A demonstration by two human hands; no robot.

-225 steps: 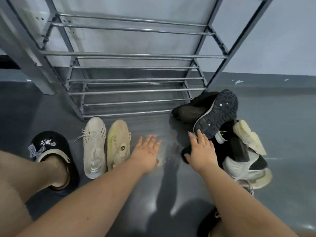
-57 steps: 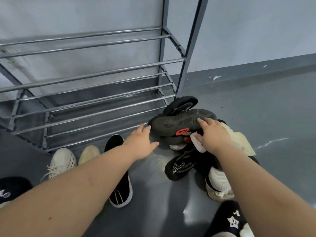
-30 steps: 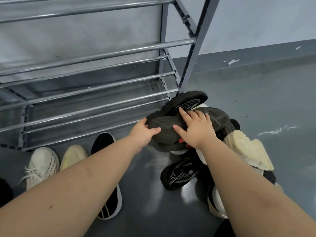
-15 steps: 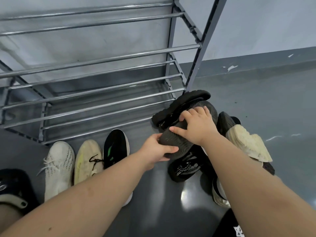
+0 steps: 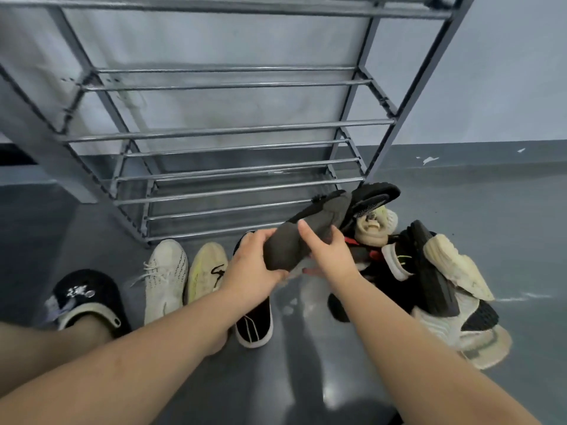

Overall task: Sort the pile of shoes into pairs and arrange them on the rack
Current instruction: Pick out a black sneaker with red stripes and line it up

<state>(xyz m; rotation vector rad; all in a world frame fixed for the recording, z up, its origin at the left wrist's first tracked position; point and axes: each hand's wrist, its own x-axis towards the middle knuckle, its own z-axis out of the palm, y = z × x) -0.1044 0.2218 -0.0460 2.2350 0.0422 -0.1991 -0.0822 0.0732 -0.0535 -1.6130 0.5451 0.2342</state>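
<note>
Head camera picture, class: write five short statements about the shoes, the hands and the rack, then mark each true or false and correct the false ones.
1. Both the left hand and the right hand grip the dark grey knit sneaker. True.
2. The bars of the grey metal shoe rack already carry a pair of shoes. False: no shoe rests on any bar in view.
3. The white knit laced sneaker lies on the floor beside the pale yellow sneaker. True.
4. The pile of mixed shoes lies left of the rack. False: it lies by the rack's right post.
5. The black slip-on shoe with white sole hangs from a rack bar. False: it lies on the floor.
</note>
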